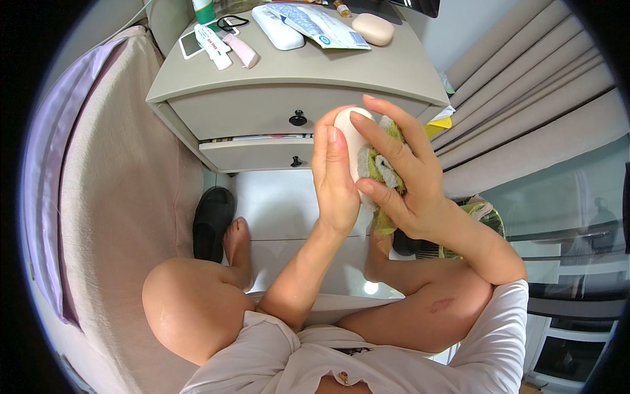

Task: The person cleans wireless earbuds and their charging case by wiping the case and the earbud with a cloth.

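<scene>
My left hand [336,170] grips a smooth, rounded white object [350,135], perhaps a case, held up in front of the nightstand's drawers. Its lower part is covered by the cloth and my fingers. My right hand [411,162] presses a crumpled green-and-grey cloth [381,170] against the object's right side. The right fingers are spread, and one fingertip rests over the white object's upper end. A corner of the cloth hangs down below my right palm.
A beige nightstand [295,74] carries a white case [279,29], a blue-and-white packet [320,24], a cream rounded case [372,28] and black-framed glasses [232,22]. Its lower drawer [261,153] is slightly open. The bed [123,172] stands left, curtains [517,74] right, a black slipper [214,221] on the floor.
</scene>
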`<state>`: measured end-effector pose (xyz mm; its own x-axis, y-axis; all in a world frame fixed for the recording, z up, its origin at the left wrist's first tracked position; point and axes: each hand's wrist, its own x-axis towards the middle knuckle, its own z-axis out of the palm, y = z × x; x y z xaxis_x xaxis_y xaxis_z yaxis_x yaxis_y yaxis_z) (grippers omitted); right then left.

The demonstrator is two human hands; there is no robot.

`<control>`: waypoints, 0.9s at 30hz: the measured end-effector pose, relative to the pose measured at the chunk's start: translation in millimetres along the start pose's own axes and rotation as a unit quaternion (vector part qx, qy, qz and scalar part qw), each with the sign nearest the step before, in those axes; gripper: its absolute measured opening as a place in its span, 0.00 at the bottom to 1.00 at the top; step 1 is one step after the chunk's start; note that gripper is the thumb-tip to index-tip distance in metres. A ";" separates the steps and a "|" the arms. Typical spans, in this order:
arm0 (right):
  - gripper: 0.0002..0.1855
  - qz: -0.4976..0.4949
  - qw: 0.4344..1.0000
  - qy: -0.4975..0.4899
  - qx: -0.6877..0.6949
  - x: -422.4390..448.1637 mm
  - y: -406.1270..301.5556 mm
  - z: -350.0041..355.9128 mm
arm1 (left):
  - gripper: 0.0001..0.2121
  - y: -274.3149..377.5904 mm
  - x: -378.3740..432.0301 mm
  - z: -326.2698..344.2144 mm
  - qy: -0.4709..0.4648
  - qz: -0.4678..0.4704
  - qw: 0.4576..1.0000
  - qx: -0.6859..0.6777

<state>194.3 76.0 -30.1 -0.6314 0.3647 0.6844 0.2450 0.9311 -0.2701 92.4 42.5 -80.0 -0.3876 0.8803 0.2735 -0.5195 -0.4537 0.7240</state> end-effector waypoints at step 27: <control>0.22 0.094 0.991 0.061 0.068 6.9 1.0 -16.8 | 0.21 -9.9 4.6 -7.5 -0.033 -0.098 0.995 0.013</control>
<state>202.5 79.6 -14.3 -0.4889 0.5375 0.6871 0.2442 0.8405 -0.4837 90.0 50.0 -90.6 -0.2295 0.9590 0.1661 -0.5594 -0.2696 0.7838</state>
